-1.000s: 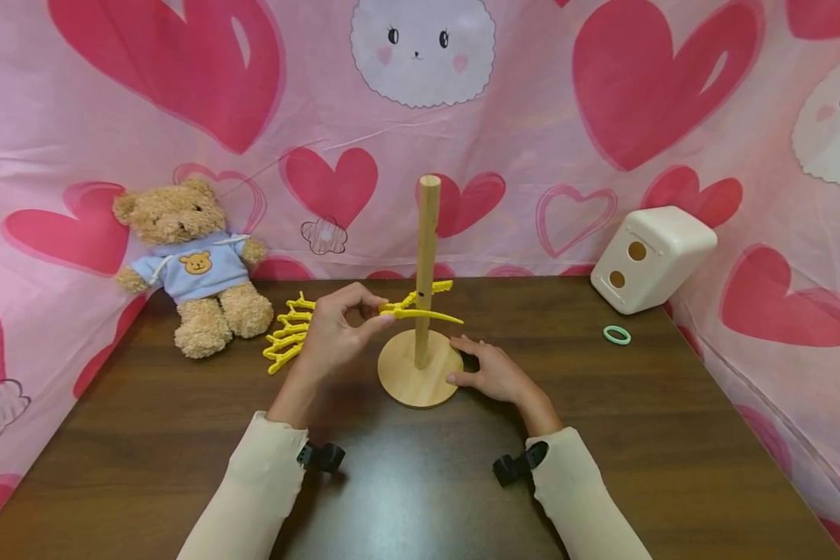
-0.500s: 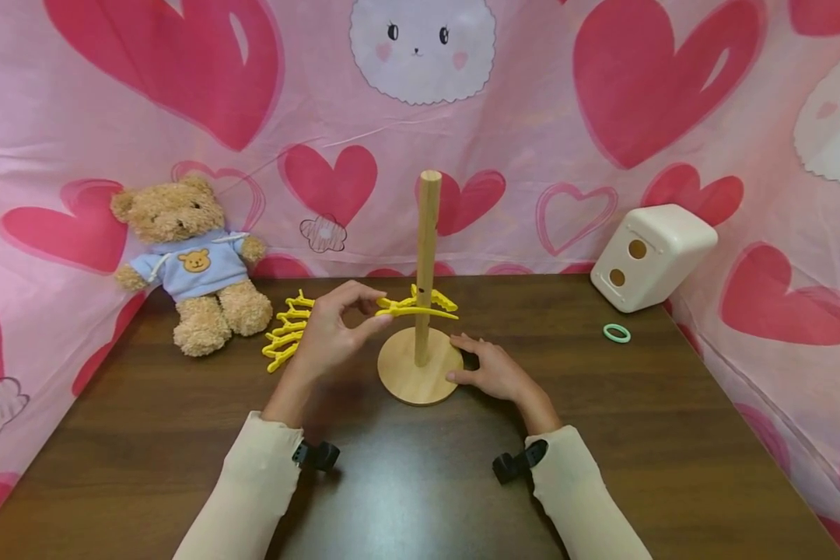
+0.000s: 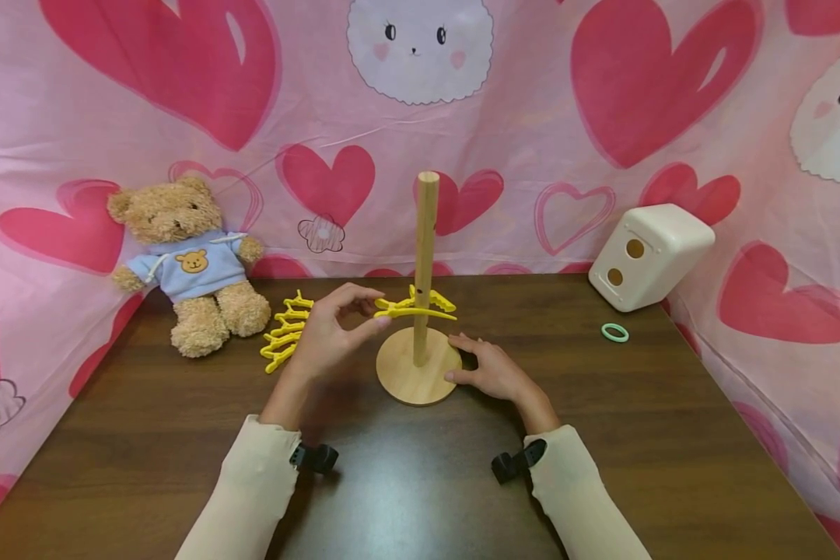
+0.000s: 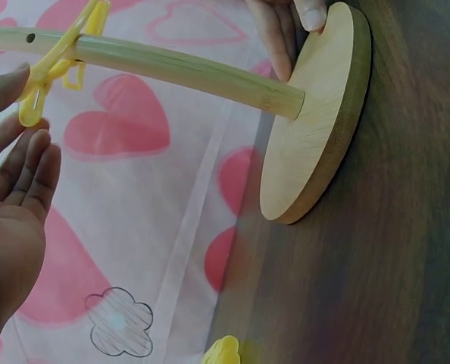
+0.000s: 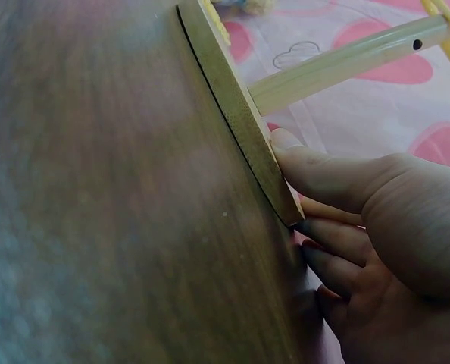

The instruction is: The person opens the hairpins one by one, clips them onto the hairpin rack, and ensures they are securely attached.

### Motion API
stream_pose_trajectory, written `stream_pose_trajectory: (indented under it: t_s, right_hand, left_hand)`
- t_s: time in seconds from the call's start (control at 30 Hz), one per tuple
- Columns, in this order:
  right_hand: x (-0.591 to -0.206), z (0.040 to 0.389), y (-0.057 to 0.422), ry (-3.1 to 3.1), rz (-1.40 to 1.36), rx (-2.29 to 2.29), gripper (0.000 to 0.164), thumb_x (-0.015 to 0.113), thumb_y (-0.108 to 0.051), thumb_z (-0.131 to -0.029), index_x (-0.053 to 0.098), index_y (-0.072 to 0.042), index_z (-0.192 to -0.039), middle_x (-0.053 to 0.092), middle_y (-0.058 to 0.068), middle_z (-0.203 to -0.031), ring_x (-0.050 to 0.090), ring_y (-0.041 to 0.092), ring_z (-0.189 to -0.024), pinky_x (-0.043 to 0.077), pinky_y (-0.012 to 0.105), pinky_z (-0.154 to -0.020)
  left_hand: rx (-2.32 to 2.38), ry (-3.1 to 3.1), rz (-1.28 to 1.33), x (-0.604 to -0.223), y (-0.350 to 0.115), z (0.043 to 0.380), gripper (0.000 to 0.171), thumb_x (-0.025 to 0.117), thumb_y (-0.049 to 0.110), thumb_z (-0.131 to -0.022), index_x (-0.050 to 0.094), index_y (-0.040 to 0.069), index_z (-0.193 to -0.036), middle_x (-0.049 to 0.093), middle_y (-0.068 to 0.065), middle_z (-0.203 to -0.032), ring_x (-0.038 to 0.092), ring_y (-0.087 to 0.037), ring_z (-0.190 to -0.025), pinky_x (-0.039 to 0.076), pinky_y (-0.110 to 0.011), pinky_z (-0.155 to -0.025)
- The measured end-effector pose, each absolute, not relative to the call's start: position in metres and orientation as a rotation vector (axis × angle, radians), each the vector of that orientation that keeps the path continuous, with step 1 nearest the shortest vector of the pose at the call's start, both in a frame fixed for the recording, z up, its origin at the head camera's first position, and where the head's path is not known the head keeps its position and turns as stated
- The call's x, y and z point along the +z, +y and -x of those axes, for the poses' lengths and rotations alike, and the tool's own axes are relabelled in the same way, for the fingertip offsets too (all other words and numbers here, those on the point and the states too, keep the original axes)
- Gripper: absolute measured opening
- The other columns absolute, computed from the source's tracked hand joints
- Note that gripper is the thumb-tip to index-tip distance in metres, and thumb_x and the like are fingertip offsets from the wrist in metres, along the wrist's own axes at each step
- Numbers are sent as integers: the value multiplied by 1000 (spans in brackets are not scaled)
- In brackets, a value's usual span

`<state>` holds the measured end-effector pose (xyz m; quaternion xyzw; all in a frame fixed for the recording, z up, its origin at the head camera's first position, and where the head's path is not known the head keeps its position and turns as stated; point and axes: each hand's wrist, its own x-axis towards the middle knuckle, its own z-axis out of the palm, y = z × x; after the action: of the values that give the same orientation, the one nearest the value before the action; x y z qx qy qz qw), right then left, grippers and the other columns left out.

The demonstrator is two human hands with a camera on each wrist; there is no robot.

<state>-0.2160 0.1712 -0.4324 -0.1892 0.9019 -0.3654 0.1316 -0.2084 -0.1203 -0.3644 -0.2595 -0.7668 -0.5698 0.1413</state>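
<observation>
My left hand pinches the tail end of a yellow alligator hair clip between thumb and fingers. The clip lies across the lower part of an upright wooden post, one arm passing in front and the toothed arm behind it. The post rises from a round wooden base on the table. My right hand grips the base's right rim, thumb on its top face and the other fingers at the edge. To the left of the left hand lie several more yellow clips in a row, partly hidden by it.
A teddy bear in a blue hoodie sits at the back left of the brown table. A white box with two round holes leans at the back right, with a mint-green ring before it. A heart-patterned cloth hangs behind.
The clip's toothed arm has swung down behind the post, towards its front arm, and the left thumb and fingers have loosened slightly. The right hand stays on the base.
</observation>
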Motion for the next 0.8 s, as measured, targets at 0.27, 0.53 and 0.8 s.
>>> stream_pose_trajectory:
  t_s: [0.27,0.53,0.8]
  right_hand:
    - [-433,215,170,2620,556,-1054,69,75,-30,-94,46,-5,-152,34,21,-158,22,46,-148,20,59,-118]
    - [-433,215,170,2612,543,-1058,69,75,-29,-94,46,-5,-152,34,21,-158,22,47,-147,21,60,-117]
    - [-433,217,170,2621,559,-1052,69,75,-29,-94,46,-4,-151,36,21,-157,23,48,-147,21,61,-117]
  left_hand:
    - [-1707,-2271,724,-365,-128,205,39,81,4,-85,68,3,-121,64,-15,-104,61,-28,-96,52,-49,-93]
    - [-1678,-2297,680,-367,-141,203,38,80,6,-87,68,2,-122,65,-13,-105,61,-25,-97,51,-37,-92]
    - [-1584,-2372,570,-368,-163,197,38,79,14,-89,68,6,-124,66,-14,-109,62,-28,-99,51,-33,-93]
